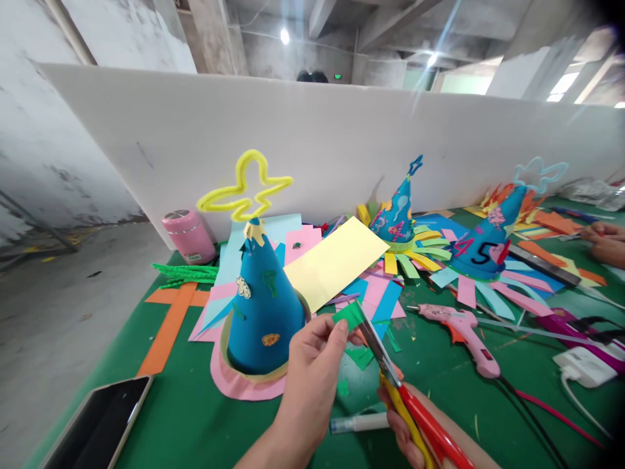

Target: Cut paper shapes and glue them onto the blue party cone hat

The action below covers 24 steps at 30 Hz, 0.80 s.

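Note:
My left hand point(317, 371) pinches a small piece of green paper point(350, 315) between thumb and fingers. Red-and-yellow scissors point(407, 407) are in my right hand point(403, 433), their blades meeting the right edge of the green paper. Just left of my left hand stands a blue paper cone hat point(266, 319) with stickers, a pink brim and a yellow pipe-cleaner star point(247, 185) on top. Beneath the scissors lies a pen-like tube point(359, 423) with a pale blue end, partly hidden by my right hand. Green paper scraps point(360, 356) lie below the blades.
A pink hot glue gun point(461, 326) lies to the right, its cord trailing forward. Two more decorated cone hats point(394, 212) stand behind. A phone point(100, 423), pink flask point(189, 236), yellow sheet point(336, 260) and white power strip point(583, 365) are around. Another person's hand point(605, 241) is far right.

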### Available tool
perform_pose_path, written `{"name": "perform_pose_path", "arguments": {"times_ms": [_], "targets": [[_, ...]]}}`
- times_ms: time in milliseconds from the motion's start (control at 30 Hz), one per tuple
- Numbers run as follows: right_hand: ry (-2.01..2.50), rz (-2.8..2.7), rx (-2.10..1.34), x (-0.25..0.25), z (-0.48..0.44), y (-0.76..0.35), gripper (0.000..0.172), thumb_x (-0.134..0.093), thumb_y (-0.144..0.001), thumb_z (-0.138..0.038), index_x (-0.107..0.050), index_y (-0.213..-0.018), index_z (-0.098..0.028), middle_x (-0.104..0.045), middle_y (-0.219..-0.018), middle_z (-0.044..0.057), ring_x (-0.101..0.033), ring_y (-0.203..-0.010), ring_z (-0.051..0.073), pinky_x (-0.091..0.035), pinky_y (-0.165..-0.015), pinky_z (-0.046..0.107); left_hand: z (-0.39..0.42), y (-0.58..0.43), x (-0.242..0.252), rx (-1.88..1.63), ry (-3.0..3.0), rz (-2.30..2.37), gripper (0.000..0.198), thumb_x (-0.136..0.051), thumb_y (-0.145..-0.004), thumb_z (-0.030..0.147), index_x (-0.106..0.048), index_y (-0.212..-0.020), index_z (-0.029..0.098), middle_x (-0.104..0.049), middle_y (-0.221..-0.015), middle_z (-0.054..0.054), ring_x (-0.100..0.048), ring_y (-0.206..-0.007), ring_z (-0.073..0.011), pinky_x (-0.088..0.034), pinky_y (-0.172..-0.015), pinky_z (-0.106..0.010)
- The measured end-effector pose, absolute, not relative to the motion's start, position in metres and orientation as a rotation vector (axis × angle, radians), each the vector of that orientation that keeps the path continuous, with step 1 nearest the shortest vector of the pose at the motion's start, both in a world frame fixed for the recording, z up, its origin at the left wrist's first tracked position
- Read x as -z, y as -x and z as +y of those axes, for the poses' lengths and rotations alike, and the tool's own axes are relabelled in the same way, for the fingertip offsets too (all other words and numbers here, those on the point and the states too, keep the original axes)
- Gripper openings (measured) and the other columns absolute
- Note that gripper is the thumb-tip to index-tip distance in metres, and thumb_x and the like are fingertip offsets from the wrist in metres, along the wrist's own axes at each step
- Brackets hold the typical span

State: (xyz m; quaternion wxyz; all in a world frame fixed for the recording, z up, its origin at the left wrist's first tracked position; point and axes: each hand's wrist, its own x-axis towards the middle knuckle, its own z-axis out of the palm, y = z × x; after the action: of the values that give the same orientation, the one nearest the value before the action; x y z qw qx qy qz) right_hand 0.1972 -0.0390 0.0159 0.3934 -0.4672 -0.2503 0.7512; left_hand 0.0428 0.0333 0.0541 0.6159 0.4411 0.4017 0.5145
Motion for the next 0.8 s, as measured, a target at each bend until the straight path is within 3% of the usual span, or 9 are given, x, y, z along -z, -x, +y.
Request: {"name": "perform_pose_path", "arguments": {"times_ms": [100,367,800], "targets": [[1.171,-0.596,-1.989,-0.023,-0.040,-0.199,0.028,-0.065,-0.064,-0.044,-0.059,-0.085,-0.025,-0.054,-0.060,-0.004,-0.056,-0.053,0.008,-0.047,-0.055,0.019,0.033,-0.043,-0.053,-1.183,-1.047,0.936,0.022,-0.057,-0.077,0.027,-0.058,-0.059,0.015,-0.055,-0.060,0.000,-0.049,-0.064,-0.0127,-0.039,-0.065,-0.023],[1.166,-0.649,-1.946,-0.011,-0.038,-0.190,0.019,-0.066,-0.063,-0.039,-0.058,-0.076,-0.027,-0.048,-0.057,-0.005,-0.046,-0.042,0.007,-0.041,-0.050,0.022,0.031,-0.042,-0.052,-1.141,-1.103,0.970,0.024,-0.054,-0.079,0.028,-0.058,-0.060,0.014,-0.054,-0.062,-0.001,-0.048,-0.066,-0.0136,-0.036,-0.063,-0.022],[1.110,-0.630,-1.867,-0.001,-0.043,-0.178,0.048,-0.073,-0.044,-0.056,-0.054,-0.073,-0.023,-0.037,-0.053,-0.005,-0.032,-0.042,0.007,-0.032,-0.043,0.021,0.032,-0.044,-0.052,-1.152,-1.106,0.943,0.023,-0.053,-0.080,0.026,-0.058,-0.060,0.014,-0.055,-0.063,0.000,-0.048,-0.066,-0.0123,-0.035,-0.064,-0.021]]}}
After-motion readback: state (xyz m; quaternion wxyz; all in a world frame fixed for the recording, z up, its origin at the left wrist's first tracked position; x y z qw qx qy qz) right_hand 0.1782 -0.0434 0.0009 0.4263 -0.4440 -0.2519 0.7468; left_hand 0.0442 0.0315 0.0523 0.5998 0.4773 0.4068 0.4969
